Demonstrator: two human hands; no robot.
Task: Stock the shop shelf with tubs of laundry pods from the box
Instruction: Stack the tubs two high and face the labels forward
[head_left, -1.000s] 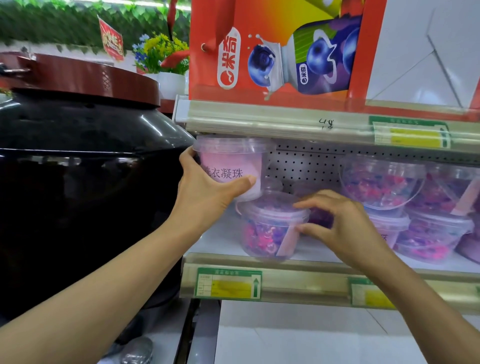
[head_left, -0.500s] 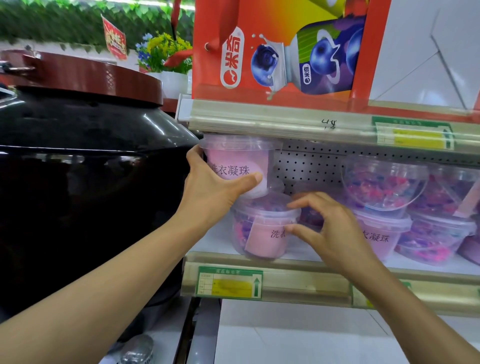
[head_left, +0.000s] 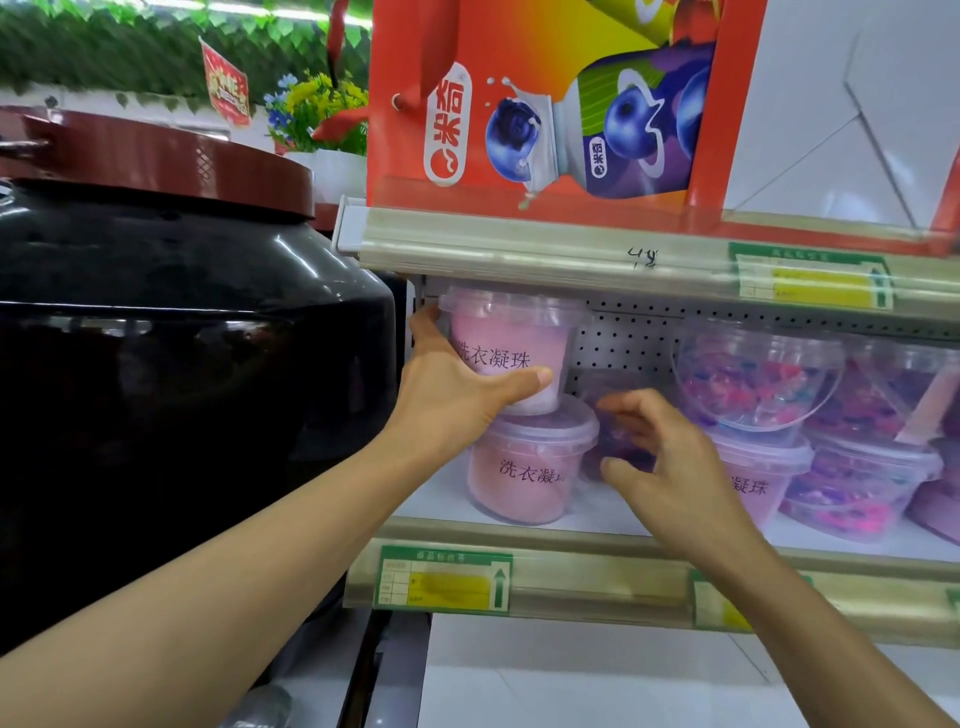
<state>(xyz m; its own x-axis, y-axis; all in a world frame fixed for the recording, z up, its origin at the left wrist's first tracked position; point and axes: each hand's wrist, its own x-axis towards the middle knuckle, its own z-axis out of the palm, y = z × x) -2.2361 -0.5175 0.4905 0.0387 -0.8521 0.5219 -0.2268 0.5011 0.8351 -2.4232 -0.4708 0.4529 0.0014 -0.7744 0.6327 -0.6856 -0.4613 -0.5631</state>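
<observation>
The left hand (head_left: 457, 389) grips the upper tub (head_left: 511, 343) of laundry pods, thumb across the front of its pink label and fingers wrapped round the far left side. This tub stands upright on the lid of the lower tub (head_left: 530, 467), which rests on the shelf (head_left: 519, 530) at its left end, pink label facing out. The top of the upper tub sits just under the rail of the shelf above (head_left: 571, 254). The right hand (head_left: 660, 457) hovers just right of the lower tub with fingers spread and loosely curved, holding nothing; whether a fingertip touches the purple tub (head_left: 608, 415) behind it cannot be told. Further right, more clear tubs (head_left: 758, 384) of coloured pods stand stacked in two layers. A large black jar (head_left: 182, 364) with a dark red lid stands beside the shelf's left end
</observation>
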